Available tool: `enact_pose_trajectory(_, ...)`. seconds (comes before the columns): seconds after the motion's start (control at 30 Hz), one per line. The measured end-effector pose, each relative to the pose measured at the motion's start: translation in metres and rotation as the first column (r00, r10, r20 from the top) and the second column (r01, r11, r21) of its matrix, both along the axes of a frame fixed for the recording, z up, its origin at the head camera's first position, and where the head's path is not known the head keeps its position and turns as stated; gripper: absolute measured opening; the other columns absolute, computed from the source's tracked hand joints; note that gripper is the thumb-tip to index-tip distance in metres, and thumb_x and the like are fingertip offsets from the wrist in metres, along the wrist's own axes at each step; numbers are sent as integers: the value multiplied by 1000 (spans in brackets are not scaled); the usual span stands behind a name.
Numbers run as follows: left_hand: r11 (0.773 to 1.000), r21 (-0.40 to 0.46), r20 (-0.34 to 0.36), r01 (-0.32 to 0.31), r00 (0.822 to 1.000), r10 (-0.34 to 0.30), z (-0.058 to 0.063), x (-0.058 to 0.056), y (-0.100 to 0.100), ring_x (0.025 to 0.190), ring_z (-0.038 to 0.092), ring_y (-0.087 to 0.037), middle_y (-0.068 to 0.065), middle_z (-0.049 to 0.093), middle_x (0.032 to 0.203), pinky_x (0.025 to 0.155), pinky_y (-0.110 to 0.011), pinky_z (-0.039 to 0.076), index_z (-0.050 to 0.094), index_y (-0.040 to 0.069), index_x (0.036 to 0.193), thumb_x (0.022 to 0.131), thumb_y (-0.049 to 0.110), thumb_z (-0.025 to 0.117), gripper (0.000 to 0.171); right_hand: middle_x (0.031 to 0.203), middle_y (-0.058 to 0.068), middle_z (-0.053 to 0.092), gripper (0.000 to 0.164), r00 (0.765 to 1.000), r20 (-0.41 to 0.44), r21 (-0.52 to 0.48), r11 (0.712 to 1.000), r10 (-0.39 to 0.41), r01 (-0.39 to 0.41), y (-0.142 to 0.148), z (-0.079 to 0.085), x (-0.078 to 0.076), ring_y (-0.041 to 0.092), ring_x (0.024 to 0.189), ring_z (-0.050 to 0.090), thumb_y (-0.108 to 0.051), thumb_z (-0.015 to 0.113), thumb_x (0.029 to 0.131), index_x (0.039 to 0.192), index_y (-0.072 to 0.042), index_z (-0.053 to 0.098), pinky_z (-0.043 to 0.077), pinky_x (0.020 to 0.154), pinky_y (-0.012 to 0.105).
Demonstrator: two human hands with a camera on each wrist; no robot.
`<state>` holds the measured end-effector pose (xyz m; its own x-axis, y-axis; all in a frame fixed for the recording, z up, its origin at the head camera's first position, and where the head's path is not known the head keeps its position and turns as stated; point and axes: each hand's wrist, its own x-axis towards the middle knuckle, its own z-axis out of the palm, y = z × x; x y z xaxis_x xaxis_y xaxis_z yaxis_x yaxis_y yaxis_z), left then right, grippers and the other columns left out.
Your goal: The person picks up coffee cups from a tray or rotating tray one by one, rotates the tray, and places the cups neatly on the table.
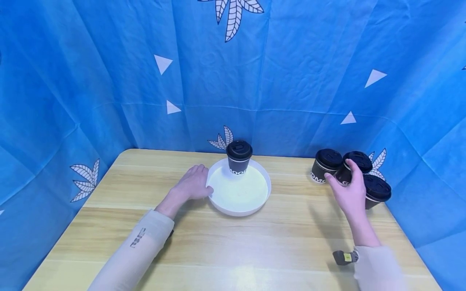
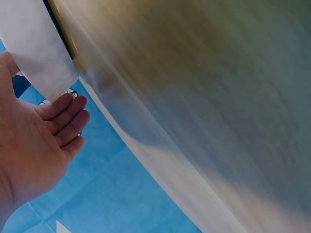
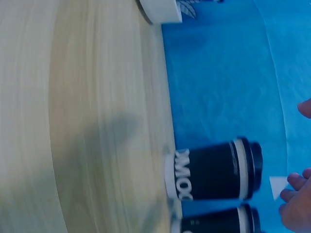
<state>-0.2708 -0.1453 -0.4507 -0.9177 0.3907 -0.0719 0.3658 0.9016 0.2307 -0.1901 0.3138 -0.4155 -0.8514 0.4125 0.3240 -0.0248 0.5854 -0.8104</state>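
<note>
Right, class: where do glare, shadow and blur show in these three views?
Head: glare on the pale wooden table low in frame, blurred pale right sleeve; left wrist: broad, soft-edged shadow across the tabletop; right wrist: soft shadows, slightly blurry black lidded cups.

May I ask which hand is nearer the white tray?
Left: the left hand is at the left edge of the white tray; the right hand is well to its right, by three cups.
</note>
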Motion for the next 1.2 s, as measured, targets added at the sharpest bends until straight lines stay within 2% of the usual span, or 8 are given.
enact_pose_trajectory(0.13,1000,-3,0,1,1000,-1,0,0,0,149,33,-44,-30,41,155,129,-52,19,42,-12,149,89,40,66,82,164,8,39,76,999,-2,-15,998,54,-54,-16,-4,-7,27,152,33,-25,75,94,159,-11,39,28,126,42)
enact_pose_trajectory(0.33,1000,-7,-4,2,1000,-2,-1,0,0,148,34,-44,-30,41,155,128,-53,19,42,-12,149,89,40,66,83,162,15,41,74,992,-6,-34,991,127,-127,-38,-10,-15,36,148,38,-21,73,95,159,-9,39,31,124,49)
enact_pose_trajectory(0.6,1000,-9,-14,2,1000,-2,-1,0,1,146,36,-44,-29,44,152,128,-53,21,43,-12,147,88,40,66,82,156,20,45,64,971,-12,-99,966,239,-239,-64,-18,-26,38,142,47,-16,68,99,155,-2,41,39,120,50)
enact_pose_trajectory(0.77,1000,-3,-8,-1,1000,1,0,0,1,149,33,-44,-30,41,155,128,-53,19,42,-12,149,89,39,66,82,153,22,47,56,956,-9,-119,949,292,-291,-79,-25,-32,40,135,53,-11,63,101,151,3,43,46,114,51)
enact_pose_trajectory(0.97,1000,-8,-2,-4,1000,4,1,1,1,149,32,-44,-30,40,156,129,-52,18,41,-12,149,89,40,66,83,148,24,50,54,939,42,-129,934,342,-334,-94,-30,-39,40,127,58,-5,58,101,150,8,40,49,110,51)
enact_pose_trajectory(1.2,1000,-5,-5,-1,1000,1,1,0,1,148,34,-44,-30,41,155,128,-53,20,42,-12,149,88,39,66,83,144,24,55,55,909,164,-91,924,383,-372,-109,-37,-45,40,125,59,-8,55,101,152,8,40,50,109,51)
